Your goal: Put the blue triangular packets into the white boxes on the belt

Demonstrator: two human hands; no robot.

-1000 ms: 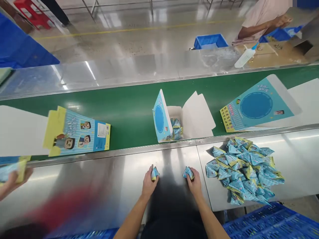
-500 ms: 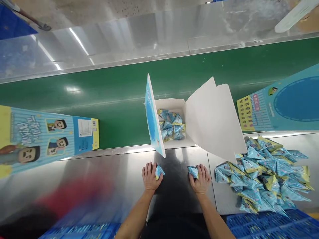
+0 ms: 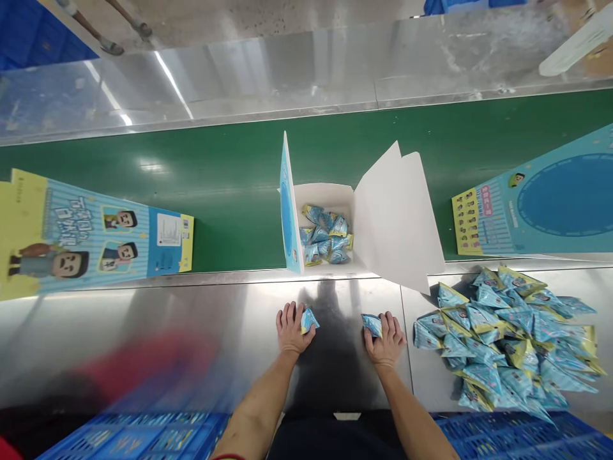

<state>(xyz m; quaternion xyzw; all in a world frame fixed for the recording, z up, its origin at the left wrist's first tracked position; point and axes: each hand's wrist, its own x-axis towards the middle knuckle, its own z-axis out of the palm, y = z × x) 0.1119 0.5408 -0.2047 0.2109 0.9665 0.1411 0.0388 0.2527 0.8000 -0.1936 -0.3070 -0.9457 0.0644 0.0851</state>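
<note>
My left hand (image 3: 289,333) rests on the steel table with its fingers curled round a small blue and yellow snack packet (image 3: 309,321). To its right, my right hand (image 3: 387,342) grips a similar packet (image 3: 372,325) between thumb and fingers. Ahead of both hands, an open carton (image 3: 328,191) stands on the green belt, its flaps raised to left and right. Several blue packets (image 3: 330,241) lie inside it. A heap of the same pyramid-shaped packets (image 3: 512,338) is spread on the table to the right of my right hand.
Printed cartons stand on the belt to the left (image 3: 119,239) and right (image 3: 550,198). Blue crates sit low at the left (image 3: 158,437) and right (image 3: 522,434) by the table edge. Beyond the green belt (image 3: 230,191) runs a metal ledge (image 3: 268,70).
Both hands keep their packets and stay nearly in place. The open carton's right flap has swung a little inward and its left flap stands more upright. The view has shifted slightly.
</note>
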